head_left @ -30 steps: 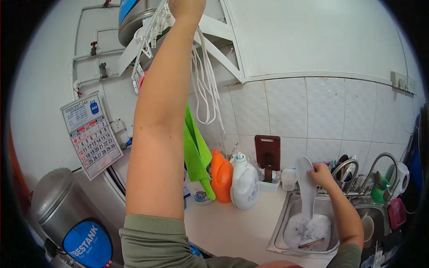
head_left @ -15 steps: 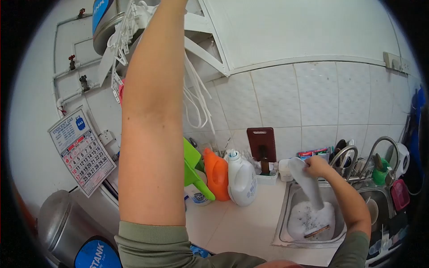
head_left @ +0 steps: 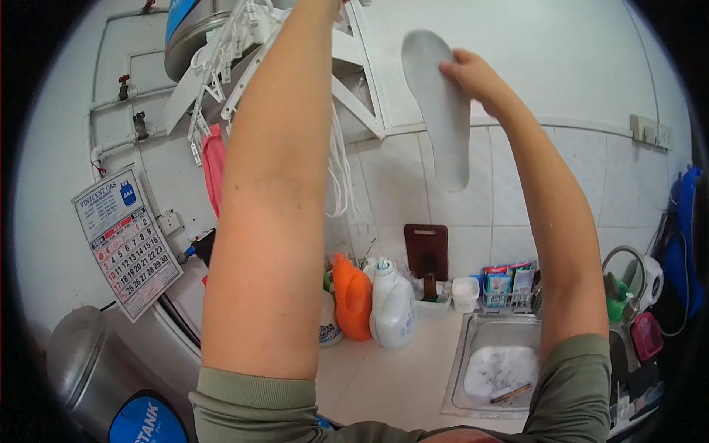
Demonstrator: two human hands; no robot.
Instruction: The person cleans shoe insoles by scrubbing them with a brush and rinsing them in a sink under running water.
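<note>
My right hand point(head_left: 473, 80) grips a grey shoe insole point(head_left: 439, 111) near its wide end, thumb on the near face. The insole hangs upright in the air, narrow end down, in front of the white panel and the tiled wall. My left arm reaches straight up through the middle of the view, and its hand is beyond the top edge. Beside that arm is a white hanging rack with clothes pegs point(head_left: 214, 81); a pink cloth point(head_left: 213, 166) hangs from it, partly hidden by the arm.
Below right, a steel sink point(head_left: 456, 369) holds suds point(head_left: 498, 368) and a brush-like brown stick point(head_left: 511, 393). An orange bottle point(head_left: 351, 299) and a white jug point(head_left: 392, 306) stand on the counter. A brown cutting board point(head_left: 426, 247) leans on the tiles. A steel bin point(head_left: 81, 354) stands at left.
My right hand has raised the insole from over the sink to high before the wall. The view has shifted slightly, my left arm stays raised, and a green plastic item is now mostly hidden.
</note>
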